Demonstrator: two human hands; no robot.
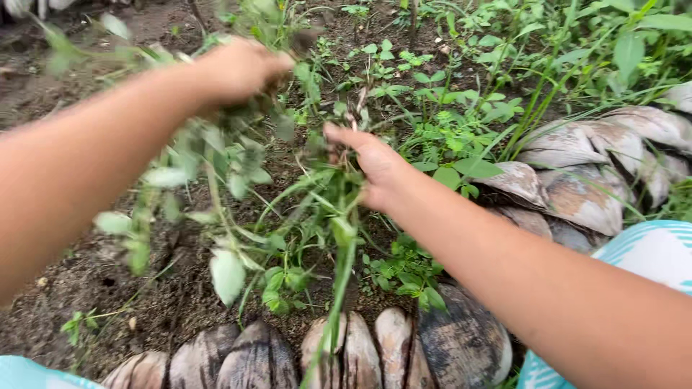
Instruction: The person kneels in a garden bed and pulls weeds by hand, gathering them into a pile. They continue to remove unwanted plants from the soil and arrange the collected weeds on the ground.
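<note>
My left hand (238,68) is raised at the upper left, closed around a bunch of pulled weeds (194,173) with pale green leaves that hang blurred below it. My right hand (371,166) reaches to the middle of the view and grips thin green stems (339,216) that trail down toward the front. Both forearms stretch out over dark bare soil (151,288). The fingertips of the left hand are hidden by the leaves.
A row of dry coconut husks (404,346) edges the bed at the front, and more husks (591,173) lie at the right. Low green weeds (461,122) and grass grow at the back right. Teal and white cloth (649,252) shows at the right edge.
</note>
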